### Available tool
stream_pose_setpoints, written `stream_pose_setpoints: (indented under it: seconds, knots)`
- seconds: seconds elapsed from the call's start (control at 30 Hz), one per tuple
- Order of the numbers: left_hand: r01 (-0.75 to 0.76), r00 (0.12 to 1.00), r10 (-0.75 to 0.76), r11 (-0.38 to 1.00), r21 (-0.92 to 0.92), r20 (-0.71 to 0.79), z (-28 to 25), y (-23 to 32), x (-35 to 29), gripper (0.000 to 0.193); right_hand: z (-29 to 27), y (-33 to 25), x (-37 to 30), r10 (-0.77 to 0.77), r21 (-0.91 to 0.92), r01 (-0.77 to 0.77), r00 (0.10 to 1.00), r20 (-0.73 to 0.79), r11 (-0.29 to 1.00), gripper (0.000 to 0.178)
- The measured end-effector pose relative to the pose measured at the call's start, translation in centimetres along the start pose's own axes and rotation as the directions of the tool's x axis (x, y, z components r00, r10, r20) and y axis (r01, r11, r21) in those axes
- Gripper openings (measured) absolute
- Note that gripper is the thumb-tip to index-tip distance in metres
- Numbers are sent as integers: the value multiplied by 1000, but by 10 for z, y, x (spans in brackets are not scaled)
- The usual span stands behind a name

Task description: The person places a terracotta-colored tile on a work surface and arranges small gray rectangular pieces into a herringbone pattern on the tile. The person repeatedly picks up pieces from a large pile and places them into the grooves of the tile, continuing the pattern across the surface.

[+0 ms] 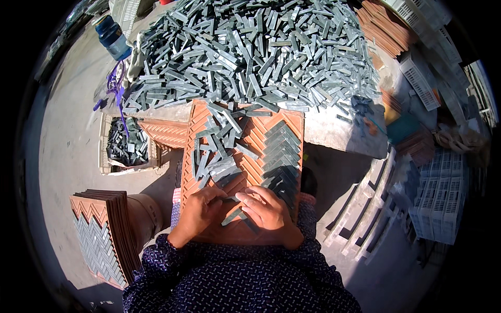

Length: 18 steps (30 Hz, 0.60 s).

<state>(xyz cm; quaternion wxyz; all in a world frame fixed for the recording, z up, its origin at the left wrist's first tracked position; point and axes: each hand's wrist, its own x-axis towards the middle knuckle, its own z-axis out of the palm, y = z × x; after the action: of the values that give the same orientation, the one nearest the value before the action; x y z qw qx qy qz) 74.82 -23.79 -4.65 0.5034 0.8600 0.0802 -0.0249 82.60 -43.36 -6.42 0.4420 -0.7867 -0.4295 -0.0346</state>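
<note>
On my lap lies an orange board [253, 136] with herringbone grooves. Down its right side, grey stone strips [282, 151] sit in a zigzag pattern. A loose heap of strips [222, 135] covers much of its upper left. Near the board's close end, my left hand [202, 213] and my right hand [267, 209] are closed in pinches, fingertips almost meeting. A short stone strip [230, 198] shows between them, an end in each hand's fingers. Just below, another strip [231, 217] lies slanted on the board, partly beside my right fingers.
A big pile of stone strips [245, 57] covers the table [339, 130] ahead. To the left stand a blue bottle [114, 40], a basket [106, 169] of strips and a stack of boards [116, 221]. On the right are a pale pallet [360, 208] and plastic crates [438, 195].
</note>
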Motion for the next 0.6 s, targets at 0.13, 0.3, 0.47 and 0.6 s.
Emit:
stream_pose_setpoints:
  seconds: [0.13,0.3,0.47,0.6]
  knots:
    - [111,989,-77,949,-295,123,1,-4,-11,21,14,-3,-8,-30,-33,35,989,145,999,32]
    - [-62,993,53,994,-90,-103,1,-17,-11,24,18,-11,-14,277,-125,-257,944,178,958,26]
    - [-175,933,269,920,351,-240,4,-34,-3,29,17,-23,-29,372,-197,-330,897,240,923,29]
    - [-172,913,322,861,479,-250,8,-37,4,31,26,-20,-26,311,-156,-283,928,203,946,26]
